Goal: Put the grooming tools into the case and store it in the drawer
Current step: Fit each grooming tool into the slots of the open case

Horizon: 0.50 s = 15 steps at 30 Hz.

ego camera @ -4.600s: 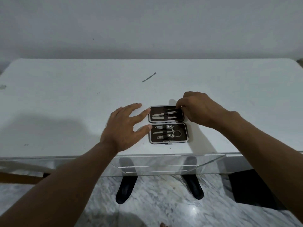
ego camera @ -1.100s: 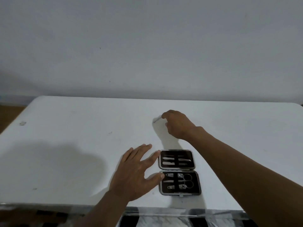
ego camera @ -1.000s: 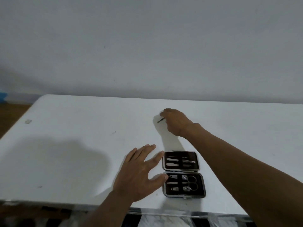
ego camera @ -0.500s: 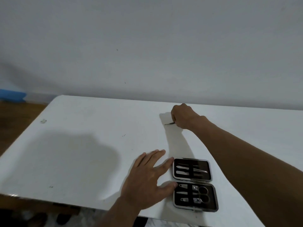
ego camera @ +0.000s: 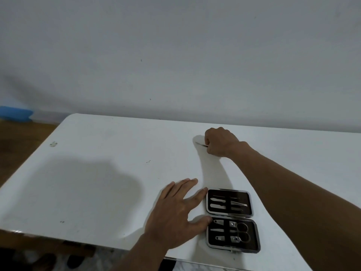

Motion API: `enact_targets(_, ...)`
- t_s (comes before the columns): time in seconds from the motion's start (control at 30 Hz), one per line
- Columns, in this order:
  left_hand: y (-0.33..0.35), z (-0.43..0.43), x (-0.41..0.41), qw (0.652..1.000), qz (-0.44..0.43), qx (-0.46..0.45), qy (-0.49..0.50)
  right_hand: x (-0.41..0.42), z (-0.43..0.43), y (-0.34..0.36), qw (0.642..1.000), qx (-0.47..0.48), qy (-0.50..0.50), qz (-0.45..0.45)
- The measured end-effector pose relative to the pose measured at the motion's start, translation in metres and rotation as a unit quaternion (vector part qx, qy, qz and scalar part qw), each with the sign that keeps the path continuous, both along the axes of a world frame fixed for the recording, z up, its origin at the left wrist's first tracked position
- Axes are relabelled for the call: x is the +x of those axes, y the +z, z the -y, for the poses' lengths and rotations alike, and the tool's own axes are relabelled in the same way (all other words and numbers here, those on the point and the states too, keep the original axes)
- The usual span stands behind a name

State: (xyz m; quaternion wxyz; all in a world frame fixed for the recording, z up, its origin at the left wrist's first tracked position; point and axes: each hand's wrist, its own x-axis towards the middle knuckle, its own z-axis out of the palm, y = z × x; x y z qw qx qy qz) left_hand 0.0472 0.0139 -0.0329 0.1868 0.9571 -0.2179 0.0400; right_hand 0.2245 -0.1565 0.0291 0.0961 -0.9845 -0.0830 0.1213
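While most tools [ego camera: 218, 206] sit in the open case [ego camera: 244, 195] at the lower right, our right grip [ego camera: 220, 142] is curled round a thin loose tool [ego camera: 202, 145] at centre right; the left grip [ego camera: 175, 212], fingers spread, touches the case. Closing and storing it remain, we judge.

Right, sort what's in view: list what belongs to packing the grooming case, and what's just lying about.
For the job: open case; tools strapped in it; thin metal tool pinched in the right hand; left hand flat beside the case.
Lying about: blue object beyond the table's far left corner; small scrap on the table near that corner.
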Motion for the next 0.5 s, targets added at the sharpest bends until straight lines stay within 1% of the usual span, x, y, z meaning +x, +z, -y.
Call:
enact_targets(0.13, 0.0001, 0.0, 0.0005, 1.0, 0.001, 0.0, 0.0, -0.0021, 0.0014, 0.0001, 1.0, -0.003, 0.009, 0.005)
enact_targets(0.3, 0.0005, 0.0001, 0.0012, 1.0, 0.002, 0.001, 0.002, -0.0031, -0.0006, -0.0012, 0.999, -0.009, 0.019, 0.031)
enact_targets(0.4, 0.0003, 0.0003, 0.0015, 1.0, 0.005, 0.004, 0.001, -0.0024, -0.0043, -0.0013, 0.999, 0.003, 0.025, 0.022)
enact_targets(0.5, 0.0, -0.0004, 0.0019, 1.0, 0.003, 0.002, 0.001, -0.005, -0.0042, 0.0024, 1.0, -0.001, 0.01, 0.02)
